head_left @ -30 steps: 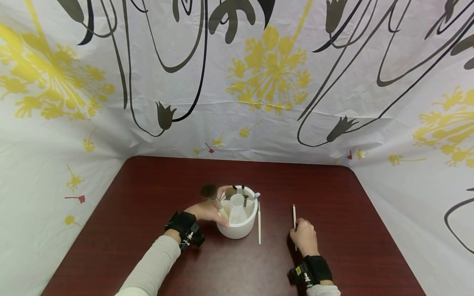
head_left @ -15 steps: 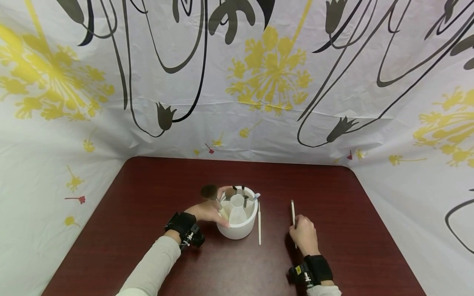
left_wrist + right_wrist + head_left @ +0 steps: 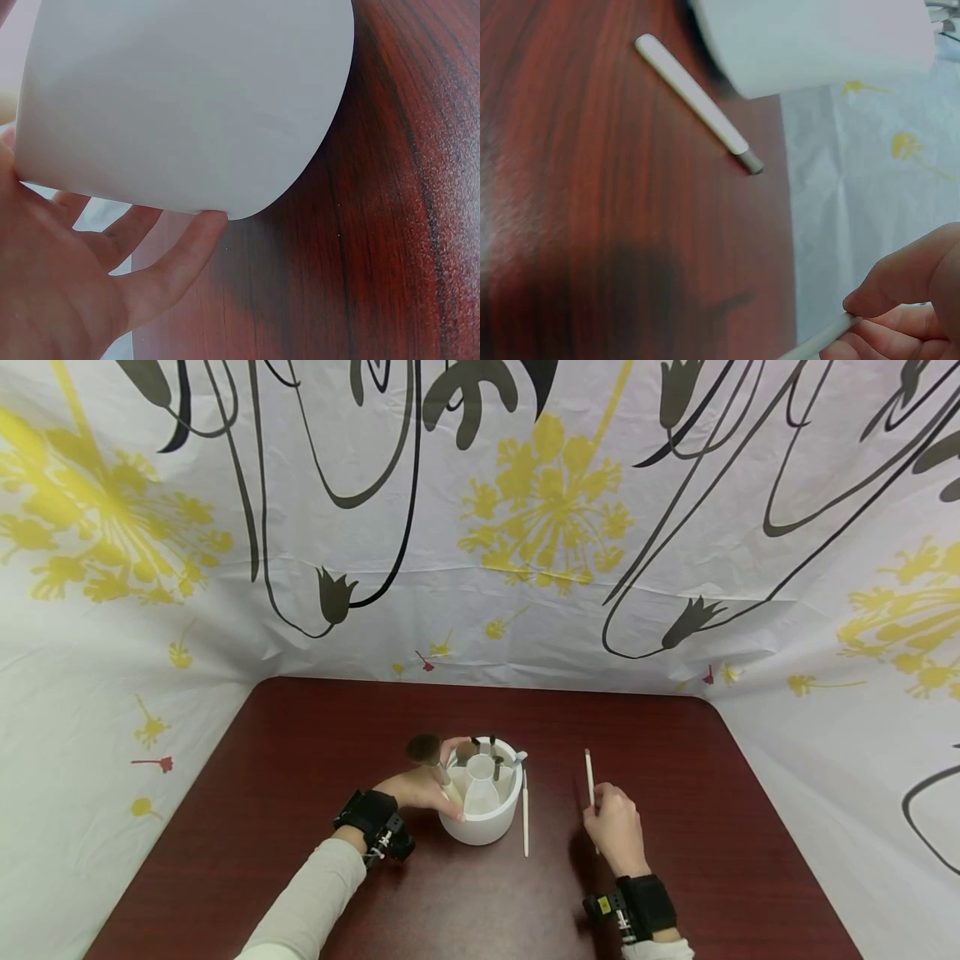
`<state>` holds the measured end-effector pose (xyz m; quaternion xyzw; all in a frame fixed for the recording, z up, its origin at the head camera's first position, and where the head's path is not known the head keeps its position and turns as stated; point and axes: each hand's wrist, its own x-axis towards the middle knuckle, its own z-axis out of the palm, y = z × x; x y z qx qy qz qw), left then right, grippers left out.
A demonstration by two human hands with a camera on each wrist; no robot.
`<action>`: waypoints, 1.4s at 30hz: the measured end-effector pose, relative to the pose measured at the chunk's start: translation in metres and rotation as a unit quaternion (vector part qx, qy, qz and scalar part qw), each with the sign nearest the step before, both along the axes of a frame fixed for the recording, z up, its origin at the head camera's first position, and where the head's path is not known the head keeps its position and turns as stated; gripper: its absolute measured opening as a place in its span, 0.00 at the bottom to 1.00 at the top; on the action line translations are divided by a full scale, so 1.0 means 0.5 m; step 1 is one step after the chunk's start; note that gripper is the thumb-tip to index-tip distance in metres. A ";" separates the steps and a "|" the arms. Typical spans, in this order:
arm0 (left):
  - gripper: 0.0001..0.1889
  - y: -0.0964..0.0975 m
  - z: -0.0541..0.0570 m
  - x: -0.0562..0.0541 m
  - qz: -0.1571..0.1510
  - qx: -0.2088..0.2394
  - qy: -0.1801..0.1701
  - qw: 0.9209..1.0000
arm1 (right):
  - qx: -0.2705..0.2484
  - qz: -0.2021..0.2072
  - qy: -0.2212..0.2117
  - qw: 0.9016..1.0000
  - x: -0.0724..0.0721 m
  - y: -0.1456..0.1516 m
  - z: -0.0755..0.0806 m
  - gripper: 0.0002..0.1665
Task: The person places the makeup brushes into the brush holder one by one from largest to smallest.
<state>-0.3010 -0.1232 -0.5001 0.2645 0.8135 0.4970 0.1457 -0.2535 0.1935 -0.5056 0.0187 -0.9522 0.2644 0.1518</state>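
A white round brush holder (image 3: 478, 832) with inner compartments stands on the table, makeup brushes upright in it. My left hand (image 3: 420, 788) grips its left side, thumb toward the front and fingers round the back. In the left wrist view, fingertips (image 3: 206, 221) touch the holder's wall (image 3: 187, 105). To the right, my right hand (image 3: 617, 831) pinches a slim white makeup brush (image 3: 589, 775), tip pointing away and raised above the table. The right wrist view shows that brush's handle (image 3: 821, 339) between thumb and fingers; its tip is out of that view.
Another white makeup brush (image 3: 526, 818) lies on the dark red table (image 3: 360, 718), just right of the holder. A large fluffy brush (image 3: 424, 749) leans out over the holder's left rim. A patterned white cloth (image 3: 540, 635) hangs behind the table.
My right hand has lifted the makeup brush from the table and moved it slightly away from me. The left hand and the holder have stayed in place.
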 end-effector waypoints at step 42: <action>0.59 -0.001 0.003 0.003 0.007 -0.012 -0.002 1.000 | -0.057 0.101 0.142 0.983 0.023 -0.117 0.125 0.15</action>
